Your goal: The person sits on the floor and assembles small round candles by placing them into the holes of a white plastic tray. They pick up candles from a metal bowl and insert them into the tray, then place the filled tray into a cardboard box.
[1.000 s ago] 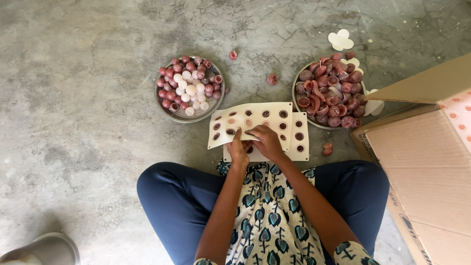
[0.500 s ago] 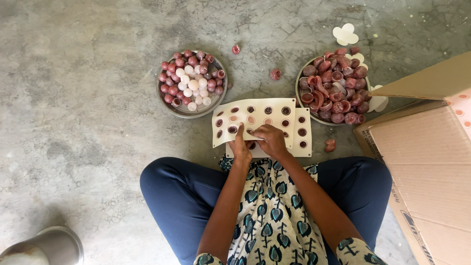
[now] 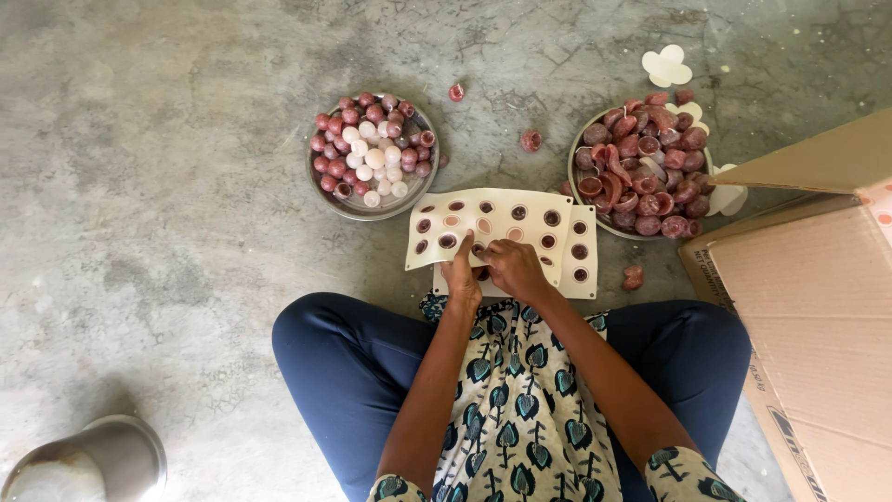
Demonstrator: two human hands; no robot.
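I sit cross-legged on a concrete floor with a cream card sheet [image 3: 520,200] punched with round holes lying before my knees. Several holes hold small red or pale caps. My left hand [image 3: 461,279] rests on the sheet's near edge, forefinger stretched toward a hole. My right hand [image 3: 511,268] is beside it, fingers curled over the sheet at a hole, and I cannot tell whether it pinches a small cap. A second sheet [image 3: 587,270] lies underneath.
A metal bowl [image 3: 346,201] of maroon and white round pieces stands at the left. A second bowl [image 3: 578,195] of maroon shells stands at the right. An open cardboard box [image 3: 818,307] is far right. A metal pot [image 3: 88,460] sits bottom left. Loose pieces [image 3: 531,140] lie on the floor.
My hands stay at the sheet's near edge with only small finger movements. The view has shifted slightly as my head moved.
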